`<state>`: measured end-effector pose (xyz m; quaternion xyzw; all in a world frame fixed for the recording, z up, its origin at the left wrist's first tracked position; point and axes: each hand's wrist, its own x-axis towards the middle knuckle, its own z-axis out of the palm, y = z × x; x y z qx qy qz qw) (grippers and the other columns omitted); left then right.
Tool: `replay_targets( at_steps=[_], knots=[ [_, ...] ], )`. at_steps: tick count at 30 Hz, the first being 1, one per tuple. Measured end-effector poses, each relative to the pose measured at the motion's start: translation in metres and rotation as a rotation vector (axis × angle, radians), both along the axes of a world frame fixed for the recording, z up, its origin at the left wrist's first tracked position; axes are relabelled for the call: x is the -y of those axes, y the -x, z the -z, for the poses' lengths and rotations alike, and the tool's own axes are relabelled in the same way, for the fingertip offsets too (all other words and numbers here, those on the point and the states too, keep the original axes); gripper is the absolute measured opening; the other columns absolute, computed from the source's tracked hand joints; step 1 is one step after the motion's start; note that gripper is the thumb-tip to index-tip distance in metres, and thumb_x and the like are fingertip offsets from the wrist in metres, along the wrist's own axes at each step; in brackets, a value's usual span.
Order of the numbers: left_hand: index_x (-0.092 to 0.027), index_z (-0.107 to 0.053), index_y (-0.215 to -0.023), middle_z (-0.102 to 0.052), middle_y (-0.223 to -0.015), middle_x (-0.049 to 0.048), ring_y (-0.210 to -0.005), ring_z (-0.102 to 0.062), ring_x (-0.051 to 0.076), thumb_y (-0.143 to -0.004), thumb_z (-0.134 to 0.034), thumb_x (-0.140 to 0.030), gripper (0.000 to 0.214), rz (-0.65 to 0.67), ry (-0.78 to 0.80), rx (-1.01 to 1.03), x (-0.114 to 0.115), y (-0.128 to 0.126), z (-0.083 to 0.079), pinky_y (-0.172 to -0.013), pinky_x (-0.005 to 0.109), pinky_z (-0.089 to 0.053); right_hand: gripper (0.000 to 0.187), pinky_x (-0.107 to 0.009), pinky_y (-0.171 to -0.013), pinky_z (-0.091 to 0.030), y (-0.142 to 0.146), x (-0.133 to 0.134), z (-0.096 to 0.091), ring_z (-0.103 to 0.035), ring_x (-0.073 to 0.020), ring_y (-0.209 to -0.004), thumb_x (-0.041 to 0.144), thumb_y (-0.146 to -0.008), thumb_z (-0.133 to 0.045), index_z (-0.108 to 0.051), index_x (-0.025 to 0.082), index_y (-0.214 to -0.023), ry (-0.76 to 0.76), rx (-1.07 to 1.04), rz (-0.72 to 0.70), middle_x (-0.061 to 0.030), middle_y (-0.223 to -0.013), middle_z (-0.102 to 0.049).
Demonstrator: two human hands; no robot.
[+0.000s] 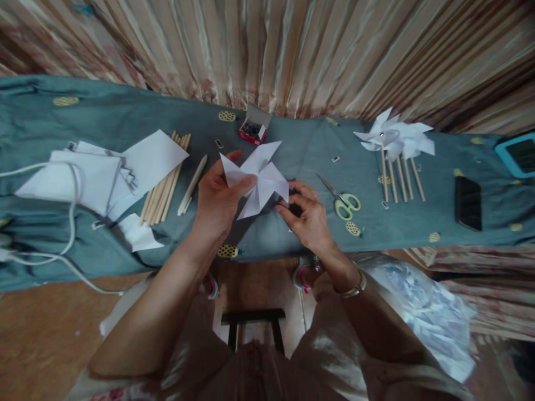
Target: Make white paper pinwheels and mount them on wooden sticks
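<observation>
A white paper pinwheel (pixel 267 177), its blades folded in, is held above the table. My left hand (pixel 221 195) is closed on it, with the thumb pressing its centre and the other fingers behind the paper. At the lower right blade, my right hand (pixel 307 214) has its thumb and fingers curled around the tip. Just behind the pinwheel stands a small open red box (pixel 253 132) of dark little pins or tacks. Scissors with green handles (pixel 346 206) lie to the right of my right hand.
Wooden sticks (pixel 165 189), paper sheets (pixel 92 178) and a white cable (pixel 73 206) lie on the left. Finished pinwheels (pixel 397 136) on sticks, a dark phone (pixel 468 203) and a blue-framed device (pixel 518 155) are on the right. A stuffed plastic bag (pixel 422 306) sits below the table edge.
</observation>
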<state>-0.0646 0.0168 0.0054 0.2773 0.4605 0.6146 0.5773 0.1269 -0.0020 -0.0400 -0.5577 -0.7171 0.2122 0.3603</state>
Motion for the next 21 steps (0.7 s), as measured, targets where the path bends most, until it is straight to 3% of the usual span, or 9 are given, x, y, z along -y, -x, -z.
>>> replay_targets(
  at_steps=[15, 18, 21],
  knots=[
    [-0.017, -0.063, -0.107, -0.066, -0.074, -0.0043, -0.065, -0.061, 0.012, -0.058, -0.083, -0.021, 0.053, 0.063, 0.025, -0.041, 0.003, -0.010, -0.001, -0.063, 0.025, -0.049, 0.009, -0.053, -0.115, -0.039, -0.001, 0.008, -0.002, -0.050, -0.0292, -0.136, 0.021, -0.085, -0.059, -0.063, 0.025, -0.078, 0.045, 0.019, -0.132, -0.0103, -0.121, -0.068],
    [-0.018, -0.064, -0.106, -0.066, -0.075, -0.0037, -0.066, -0.062, 0.013, -0.060, -0.083, -0.022, 0.050, 0.066, 0.023, -0.049, 0.003, -0.010, 0.001, -0.065, 0.027, -0.049, 0.009, -0.053, -0.114, -0.040, -0.008, 0.003, 0.000, -0.053, -0.0289, -0.133, 0.025, -0.084, -0.062, -0.063, 0.025, -0.076, 0.082, -0.066, -0.087, -0.0096, -0.125, -0.067],
    [-0.019, -0.065, -0.104, -0.066, -0.074, -0.0037, -0.064, -0.060, 0.013, -0.060, -0.082, -0.021, 0.047, 0.066, 0.019, -0.077, 0.002, -0.011, 0.002, -0.063, 0.026, -0.049, 0.009, -0.055, -0.116, -0.037, -0.024, -0.006, -0.010, -0.057, -0.0294, -0.129, 0.030, -0.082, -0.067, -0.065, 0.024, -0.076, 0.100, -0.192, 0.020, -0.0093, -0.128, -0.067]
  ],
)
